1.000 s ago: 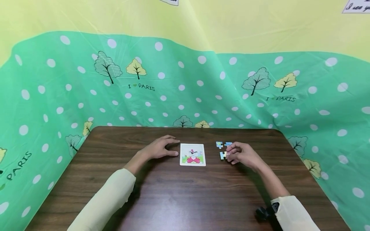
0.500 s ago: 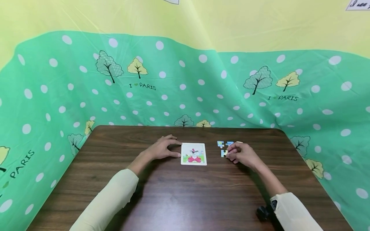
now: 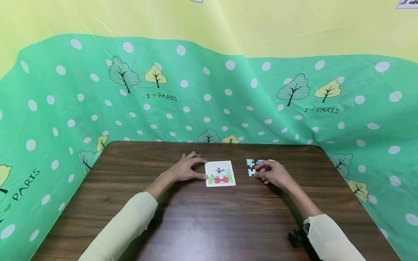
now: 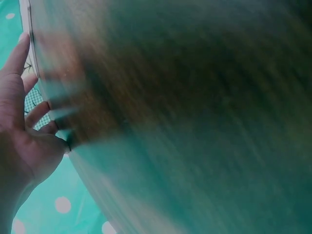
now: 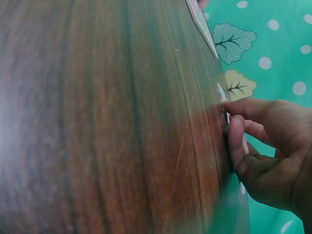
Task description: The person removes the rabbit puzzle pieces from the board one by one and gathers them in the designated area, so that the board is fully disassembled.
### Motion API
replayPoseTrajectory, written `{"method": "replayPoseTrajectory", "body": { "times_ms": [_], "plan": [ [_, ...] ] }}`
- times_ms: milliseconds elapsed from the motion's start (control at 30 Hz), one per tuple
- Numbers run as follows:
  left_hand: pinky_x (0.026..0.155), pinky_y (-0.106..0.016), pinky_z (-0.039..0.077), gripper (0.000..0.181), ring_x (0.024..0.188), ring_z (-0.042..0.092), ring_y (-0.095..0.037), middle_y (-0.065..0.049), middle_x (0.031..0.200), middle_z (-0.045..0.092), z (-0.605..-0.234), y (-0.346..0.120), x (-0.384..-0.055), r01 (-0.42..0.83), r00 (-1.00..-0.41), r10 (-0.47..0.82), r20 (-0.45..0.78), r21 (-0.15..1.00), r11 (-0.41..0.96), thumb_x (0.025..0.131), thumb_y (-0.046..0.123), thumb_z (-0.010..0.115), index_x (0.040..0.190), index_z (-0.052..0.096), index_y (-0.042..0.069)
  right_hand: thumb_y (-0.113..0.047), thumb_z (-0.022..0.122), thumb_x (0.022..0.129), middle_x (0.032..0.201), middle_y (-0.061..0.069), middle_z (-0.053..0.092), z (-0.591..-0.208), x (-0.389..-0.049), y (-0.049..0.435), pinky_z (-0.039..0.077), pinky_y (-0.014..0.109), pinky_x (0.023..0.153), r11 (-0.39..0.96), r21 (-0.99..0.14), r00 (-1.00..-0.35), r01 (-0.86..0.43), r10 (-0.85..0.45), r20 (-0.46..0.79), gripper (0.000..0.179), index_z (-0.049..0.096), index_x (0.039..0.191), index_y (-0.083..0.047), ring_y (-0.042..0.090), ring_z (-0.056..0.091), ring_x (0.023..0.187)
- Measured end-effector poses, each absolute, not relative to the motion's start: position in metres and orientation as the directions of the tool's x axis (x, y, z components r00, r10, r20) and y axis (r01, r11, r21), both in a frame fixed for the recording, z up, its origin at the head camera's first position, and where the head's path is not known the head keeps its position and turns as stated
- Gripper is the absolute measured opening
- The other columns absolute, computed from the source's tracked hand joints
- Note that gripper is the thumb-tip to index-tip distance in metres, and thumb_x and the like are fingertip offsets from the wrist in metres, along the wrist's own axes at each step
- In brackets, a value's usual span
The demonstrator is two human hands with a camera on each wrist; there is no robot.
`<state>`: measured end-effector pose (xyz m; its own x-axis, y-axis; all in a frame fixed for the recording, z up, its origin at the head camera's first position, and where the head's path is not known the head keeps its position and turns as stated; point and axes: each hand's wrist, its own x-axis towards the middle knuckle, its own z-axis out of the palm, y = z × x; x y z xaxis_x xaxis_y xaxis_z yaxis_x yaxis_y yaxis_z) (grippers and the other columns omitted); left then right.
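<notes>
In the head view, my left hand (image 3: 187, 169) lies at the left side of a square, white-bordered picture board (image 3: 222, 165) printed with a cartoon animal in red. Its spread thumb and index fingertip touch that edge. My right hand (image 3: 273, 174) is over a small group of jigsaw pieces, and its thumb and forefinger pinch a jigsaw piece (image 3: 254, 173) in the lower row, partly covered by the fingers. A blue jigsaw piece (image 3: 250, 162) lies just above it. The right wrist view shows thumb and forefinger closing at the thin edge of a piece (image 5: 223, 92).
Another blue piece (image 3: 259, 161) and a pale sliver of one more (image 3: 271, 160) show behind the right hand. Everything lies on a dark wooden table (image 3: 202, 221). A green and yellow printed cloth (image 3: 183, 119) hangs behind it. A black device (image 3: 295, 238) sits at the right wrist.
The right hand has shifted slightly left and up with its piece, closing the gap to the upper blue piece. The left fingertips have come into contact with the board's edge.
</notes>
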<state>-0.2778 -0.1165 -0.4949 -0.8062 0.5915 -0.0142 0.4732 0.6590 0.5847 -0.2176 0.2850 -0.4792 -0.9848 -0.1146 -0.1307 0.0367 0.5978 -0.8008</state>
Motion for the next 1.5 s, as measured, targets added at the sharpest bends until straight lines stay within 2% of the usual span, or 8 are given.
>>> {"method": "replayPoseTrajectory", "body": {
  "times_ms": [200,500,700,833,933,1067,1333,1500],
  "plan": [
    [0.141,-0.075,-0.001,0.074,0.176,0.015,-0.049,-0.022,0.178,0.044,-0.493,-0.117,-0.274,0.457,-0.801,0.597,-0.044,0.600,0.657,0.096,0.060,0.084,0.159,0.066,0.025,-0.010,0.082,0.103,0.098,0.013,0.073,-0.482,-0.218,0.287,0.065,0.028,0.065,0.573,-0.818,-0.981,0.049,-0.125,-0.146,0.030,0.074,0.127,0.007,0.016,0.070,0.076],
    [0.140,-0.069,-0.018,0.079,0.179,-0.003,-0.042,-0.018,0.187,0.029,-0.502,-0.120,-0.278,0.420,-0.787,0.610,-0.096,0.641,0.642,0.100,0.065,0.077,0.169,0.053,0.035,-0.009,0.079,0.106,0.101,0.013,0.072,-0.480,-0.219,0.288,0.066,0.028,0.066,0.567,-0.821,-0.977,0.068,-0.130,-0.170,0.031,0.072,0.131,0.008,0.016,0.071,0.078],
    [0.140,-0.068,-0.018,0.081,0.180,-0.003,-0.039,-0.014,0.187,0.028,-0.501,-0.119,-0.279,0.401,-0.791,0.600,-0.118,0.640,0.656,0.095,0.058,0.086,0.167,0.056,0.035,-0.014,0.076,0.109,0.100,0.011,0.071,-0.479,-0.219,0.288,0.066,0.028,0.066,0.566,-0.819,-0.976,0.093,-0.109,-0.186,0.033,0.071,0.133,0.007,0.016,0.069,0.081],
    [0.139,-0.072,-0.017,0.083,0.179,-0.003,-0.042,-0.015,0.186,0.028,-0.504,-0.119,-0.280,0.420,-0.792,0.604,-0.090,0.639,0.645,0.093,0.060,0.088,0.165,0.058,0.033,-0.016,0.073,0.111,0.102,0.012,0.074,-0.478,-0.218,0.287,0.065,0.028,0.066,0.565,-0.820,-0.978,0.096,-0.101,-0.184,0.033,0.071,0.135,0.007,0.016,0.069,0.081],
    [0.137,-0.076,-0.016,0.084,0.178,-0.008,-0.048,-0.016,0.187,0.026,-0.503,-0.120,-0.279,0.444,-0.782,0.620,-0.064,0.640,0.627,0.093,0.064,0.086,0.165,0.058,0.030,-0.017,0.073,0.111,0.105,0.013,0.075,-0.478,-0.218,0.285,0.066,0.028,0.067,0.564,-0.820,-0.978,0.100,-0.095,-0.185,0.035,0.070,0.136,0.007,0.016,0.069,0.082],
    [0.139,-0.073,-0.016,0.085,0.176,-0.016,-0.049,-0.016,0.190,0.020,-0.500,-0.120,-0.277,0.461,-0.769,0.635,-0.075,0.624,0.632,0.096,0.063,0.084,0.168,0.055,0.029,-0.018,0.072,0.112,0.108,0.013,0.075,-0.476,-0.217,0.285,0.066,0.028,0.069,0.555,-0.824,-0.975,0.116,-0.095,-0.201,0.038,0.069,0.140,0.008,0.016,0.070,0.084],
    [0.141,-0.072,-0.009,0.088,0.179,0.001,-0.044,-0.016,0.190,0.021,-0.504,-0.120,-0.281,0.468,-0.769,0.633,-0.082,0.602,0.647,0.095,0.068,0.082,0.168,0.054,0.029,-0.022,0.074,0.111,0.109,0.013,0.076,-0.471,-0.216,0.282,0.067,0.030,0.069,0.530,-0.839,-0.977,0.124,-0.084,-0.197,0.043,0.067,0.142,0.008,0.017,0.070,0.082],
    [0.141,-0.072,-0.007,0.089,0.179,0.002,-0.043,-0.015,0.190,0.022,-0.502,-0.121,-0.281,0.463,-0.772,0.629,-0.090,0.599,0.654,0.094,0.071,0.081,0.168,0.055,0.029,-0.023,0.074,0.111,0.109,0.015,0.075,-0.465,-0.218,0.276,0.068,0.031,0.070,0.518,-0.850,-0.981,0.098,-0.095,-0.171,0.041,0.068,0.140,0.007,0.018,0.071,0.081]
  ]
}}
